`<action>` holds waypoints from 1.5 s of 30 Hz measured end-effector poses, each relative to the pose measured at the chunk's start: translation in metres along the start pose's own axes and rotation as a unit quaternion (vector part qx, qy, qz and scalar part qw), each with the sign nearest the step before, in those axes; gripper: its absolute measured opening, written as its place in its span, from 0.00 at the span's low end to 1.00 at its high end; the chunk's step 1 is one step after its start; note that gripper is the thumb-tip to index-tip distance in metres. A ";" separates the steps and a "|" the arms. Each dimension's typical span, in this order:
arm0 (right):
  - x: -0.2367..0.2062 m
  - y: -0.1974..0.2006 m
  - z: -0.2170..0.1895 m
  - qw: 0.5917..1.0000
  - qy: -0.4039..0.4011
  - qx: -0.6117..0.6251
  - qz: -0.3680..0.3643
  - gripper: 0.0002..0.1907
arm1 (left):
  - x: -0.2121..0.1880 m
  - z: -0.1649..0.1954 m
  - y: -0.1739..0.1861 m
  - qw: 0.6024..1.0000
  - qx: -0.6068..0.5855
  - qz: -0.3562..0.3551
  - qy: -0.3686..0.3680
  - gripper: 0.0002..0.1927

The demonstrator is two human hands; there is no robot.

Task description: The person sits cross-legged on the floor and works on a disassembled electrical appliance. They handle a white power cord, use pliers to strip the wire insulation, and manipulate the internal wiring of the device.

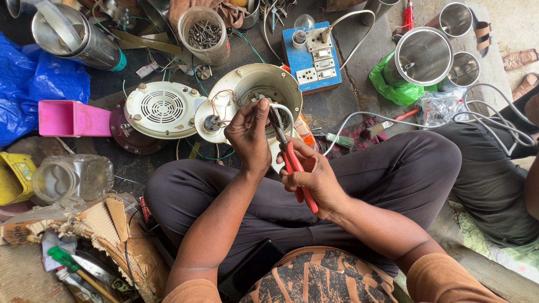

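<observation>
At centre frame, over crossed legs on the floor: left hand (249,134) pinched shut on a white wire (279,108), fingertips (261,105) holding it steady just above the cream appliance base (255,90). Immediately right, right hand (310,175) clamped around red-handled pliers (292,163), metal tip touching that same wire beside the left thumb. Judged step: gripping or stripping the wire end at the open base. Next move likely calls for a firm squeeze and a short, controlled pull, left hand bracing. Base sits just above both hands, touching neither palm; vented cream cover (163,109) lies left of it, blue switch board (310,56) upper right, steel jars (424,56) farther right.
</observation>
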State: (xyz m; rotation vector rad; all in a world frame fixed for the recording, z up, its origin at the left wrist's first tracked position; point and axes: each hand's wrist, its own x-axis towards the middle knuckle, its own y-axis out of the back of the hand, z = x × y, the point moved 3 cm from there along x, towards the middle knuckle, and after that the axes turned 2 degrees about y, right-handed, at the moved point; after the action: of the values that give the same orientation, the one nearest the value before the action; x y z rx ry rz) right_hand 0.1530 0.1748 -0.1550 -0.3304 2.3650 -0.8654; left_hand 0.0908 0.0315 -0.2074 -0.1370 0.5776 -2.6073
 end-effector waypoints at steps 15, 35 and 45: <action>0.001 0.002 0.000 1.000 -0.005 -0.006 -0.011 0.40 | 0.002 0.004 -0.006 1.000 -0.023 0.004 0.004 0.08; 0.014 0.010 0.011 0.945 0.134 -0.298 0.032 0.47 | 0.005 0.010 -0.005 0.991 -0.122 0.036 0.048 0.09; 0.019 0.017 0.015 0.921 0.176 -0.343 0.052 0.47 | 0.004 0.011 -0.006 0.986 -0.153 0.019 0.062 0.08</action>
State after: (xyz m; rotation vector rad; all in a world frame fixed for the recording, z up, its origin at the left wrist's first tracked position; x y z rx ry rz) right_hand 0.1465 0.1727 -0.1836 -0.3338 2.9419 -0.0024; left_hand 0.0872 0.0301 -0.1948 -0.0594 1.0139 -2.4876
